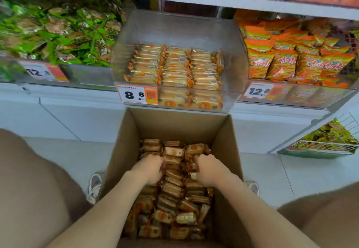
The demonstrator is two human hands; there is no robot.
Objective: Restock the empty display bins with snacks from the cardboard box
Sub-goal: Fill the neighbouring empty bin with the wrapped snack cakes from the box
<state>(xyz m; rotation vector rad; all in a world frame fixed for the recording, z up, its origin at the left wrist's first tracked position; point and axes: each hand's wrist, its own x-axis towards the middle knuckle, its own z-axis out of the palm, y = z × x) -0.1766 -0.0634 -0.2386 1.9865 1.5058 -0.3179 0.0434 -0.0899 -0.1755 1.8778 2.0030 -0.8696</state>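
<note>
An open cardboard box (227,142) stands on the floor between my knees, filled with small gold-and-orange wrapped snack packs (172,195). Both my hands are down inside it. My left hand (149,168) has its fingers curled into the packs on the left side. My right hand (208,171) curls round packs on the right. Their fingertips are buried among the wrappers. Straight ahead, a clear plastic display bin (174,28) with an 8.8 price tag (136,94) holds neat rows of the same snacks (174,67) in its lower part.
A bin of green-wrapped snacks (58,32) sits to the left, a bin of orange bags (297,53) to the right. A wire basket (326,142) with yellow-green packs juts out low right. Another shelf runs above. My feet flank the box on white floor tiles.
</note>
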